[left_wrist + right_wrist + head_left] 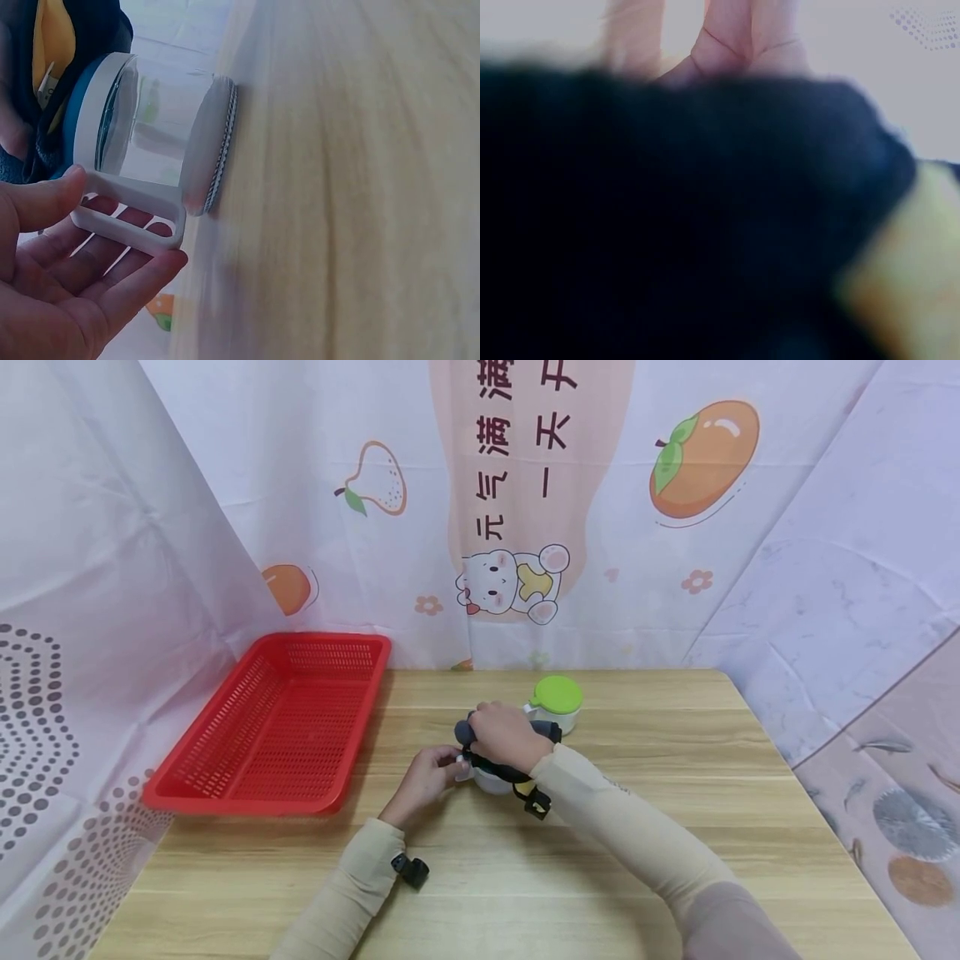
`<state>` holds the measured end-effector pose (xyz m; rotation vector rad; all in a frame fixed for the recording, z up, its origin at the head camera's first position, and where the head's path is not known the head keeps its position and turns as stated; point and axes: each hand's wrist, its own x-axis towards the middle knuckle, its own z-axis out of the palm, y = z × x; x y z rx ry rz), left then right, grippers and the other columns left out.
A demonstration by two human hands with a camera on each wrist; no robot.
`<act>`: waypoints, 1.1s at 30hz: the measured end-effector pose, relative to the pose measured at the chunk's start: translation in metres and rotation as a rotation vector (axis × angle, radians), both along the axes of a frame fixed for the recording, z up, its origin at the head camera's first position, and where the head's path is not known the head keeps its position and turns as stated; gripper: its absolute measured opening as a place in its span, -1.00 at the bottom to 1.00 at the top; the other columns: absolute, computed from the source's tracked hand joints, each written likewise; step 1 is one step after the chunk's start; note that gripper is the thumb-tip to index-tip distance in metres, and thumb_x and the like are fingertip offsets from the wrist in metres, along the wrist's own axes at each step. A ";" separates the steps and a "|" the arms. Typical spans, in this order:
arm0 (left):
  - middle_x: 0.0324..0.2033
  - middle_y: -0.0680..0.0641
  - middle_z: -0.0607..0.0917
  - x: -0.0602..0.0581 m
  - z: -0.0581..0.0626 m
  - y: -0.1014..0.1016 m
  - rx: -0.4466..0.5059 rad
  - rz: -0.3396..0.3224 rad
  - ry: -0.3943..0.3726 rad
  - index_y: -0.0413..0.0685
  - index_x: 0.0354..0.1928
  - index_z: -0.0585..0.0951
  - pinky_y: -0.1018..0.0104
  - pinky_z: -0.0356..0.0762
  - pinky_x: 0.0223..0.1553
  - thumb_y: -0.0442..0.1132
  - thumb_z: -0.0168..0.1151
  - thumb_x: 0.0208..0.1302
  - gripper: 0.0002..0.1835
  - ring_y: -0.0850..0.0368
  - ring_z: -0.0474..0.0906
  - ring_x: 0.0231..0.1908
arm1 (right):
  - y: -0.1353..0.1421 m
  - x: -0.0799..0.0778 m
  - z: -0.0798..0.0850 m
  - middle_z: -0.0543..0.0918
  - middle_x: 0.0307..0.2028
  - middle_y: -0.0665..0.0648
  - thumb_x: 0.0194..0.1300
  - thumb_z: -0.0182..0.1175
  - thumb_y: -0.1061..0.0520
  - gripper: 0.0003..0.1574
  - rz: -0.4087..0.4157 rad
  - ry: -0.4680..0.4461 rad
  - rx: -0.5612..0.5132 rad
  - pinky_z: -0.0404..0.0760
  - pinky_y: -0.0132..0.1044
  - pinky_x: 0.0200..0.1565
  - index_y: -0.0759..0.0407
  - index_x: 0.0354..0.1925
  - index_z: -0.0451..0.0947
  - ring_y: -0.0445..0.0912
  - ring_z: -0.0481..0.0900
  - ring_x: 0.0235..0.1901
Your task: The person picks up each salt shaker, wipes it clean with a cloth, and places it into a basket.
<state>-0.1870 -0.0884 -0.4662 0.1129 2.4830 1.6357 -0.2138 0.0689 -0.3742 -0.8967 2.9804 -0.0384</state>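
A clear seasoning jar (pixel 161 124) with a white side handle (pixel 139 225) stands on the wooden table, its blue lid edge showing in the left wrist view. My left hand (pixel 426 781) holds the handle, thumb on one side and fingers behind it. Over the jar's top, my right hand (pixel 506 735) grips a bunched dark cloth (pixel 546 729) with black edging and a yellow patch. That cloth (pixel 690 217) fills most of the right wrist view and hides the right fingertips. Just behind is a second white-handled jar with a green lid (pixel 557 693).
A red plastic basket (pixel 360 727) with slatted walls sits at the table's left side. Printed cloth curtains (pixel 405 568) hang behind the wooden table (pixel 645 793) and along its sides.
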 end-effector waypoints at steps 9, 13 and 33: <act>-0.24 -0.05 0.69 0.000 -0.001 0.001 0.039 0.020 -0.093 -0.13 -0.15 0.69 0.31 0.56 -0.19 -0.27 0.20 0.31 -0.84 0.12 0.54 -0.23 | 0.006 -0.009 0.001 0.67 -0.20 0.16 0.28 0.29 -0.02 -0.65 -0.088 -0.079 0.020 0.66 -0.15 -0.19 0.22 -0.10 0.63 -0.01 0.60 -0.28; -0.28 -0.04 0.68 0.000 0.002 0.002 0.036 0.031 -0.107 -0.13 -0.17 0.68 0.29 0.56 -0.18 -0.26 0.21 0.32 -0.86 0.10 0.52 -0.24 | 0.014 -0.013 0.001 0.66 -0.17 0.17 0.28 0.30 -0.01 -0.63 -0.133 -0.108 -0.003 0.65 -0.14 -0.17 0.22 -0.08 0.63 0.00 0.59 -0.27; -0.24 -0.05 0.70 0.001 -0.001 0.004 0.058 0.058 -0.097 -0.16 -0.18 0.70 0.18 0.60 -0.13 -0.27 0.24 0.29 -0.85 0.12 0.54 -0.23 | 0.053 -0.004 -0.004 0.66 -0.23 0.20 0.23 0.33 0.05 -0.70 -0.103 -0.085 -0.088 0.64 -0.13 -0.20 0.25 -0.17 0.67 -0.01 0.60 -0.30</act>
